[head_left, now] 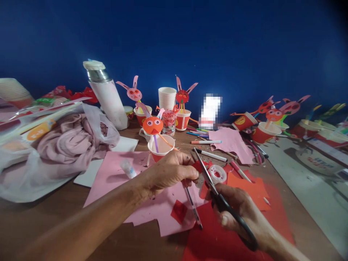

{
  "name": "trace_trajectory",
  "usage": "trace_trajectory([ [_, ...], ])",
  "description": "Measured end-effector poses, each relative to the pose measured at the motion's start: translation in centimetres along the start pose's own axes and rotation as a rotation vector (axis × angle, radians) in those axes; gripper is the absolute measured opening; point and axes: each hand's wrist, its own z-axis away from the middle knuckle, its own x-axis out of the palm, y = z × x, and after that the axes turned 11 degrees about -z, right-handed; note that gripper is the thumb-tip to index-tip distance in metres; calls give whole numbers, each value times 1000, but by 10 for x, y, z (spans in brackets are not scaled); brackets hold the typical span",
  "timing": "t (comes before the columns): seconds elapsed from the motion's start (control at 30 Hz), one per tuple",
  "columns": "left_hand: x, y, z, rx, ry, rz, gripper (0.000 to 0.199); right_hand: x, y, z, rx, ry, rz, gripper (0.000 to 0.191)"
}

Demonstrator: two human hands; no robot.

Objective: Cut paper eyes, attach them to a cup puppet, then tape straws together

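L hand (174, 169) grips red paper (199, 166), R hand (246, 203) at its 4 o'clock grips scissors (223, 203); prob. trimming, next snip needs steady paper.

The scene is dim, with the dark blue wall (163, 40) fading to black at the upper right corner. A pixelated white patch (210, 110) glares right of centre. The small translucent white bottle (127, 169) casts a soft shadow leftward. Wide-angle distortion tilts the white cylindrical flask (107, 101) at upper left; red-and-white paper cups (330, 135) blur at the right edge.
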Motion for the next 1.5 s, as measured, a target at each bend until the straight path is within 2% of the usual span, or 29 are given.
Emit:
trace_trajectory([
  [0.2, 0, 6, 2, -75, 43, -24, 5, 0, 2, 1, 11, 1, -8, 50],
  [0.4, 1, 1, 1, -33, 25, 59, 5, 1, 3, -1, -20, 31, -51, 48],
  [0.6, 15, -2, 0, -55, 155, 169, 15, 2, 1, -2, -36, 81, -119, 55],
  [0.8, 21, -2, 0, -27, 236, 195, 13, 3, -1, -1, -39, 83, -91, 55],
  [1.07, 16, 0, 1, -8, 213, 144, 7, 4, 1, 0, -36, 79, -75, 54],
  [1.5, 8, -2, 0, 31, 141, 105, 8, 3, 2, 1, -35, 51, -45, 48],
])
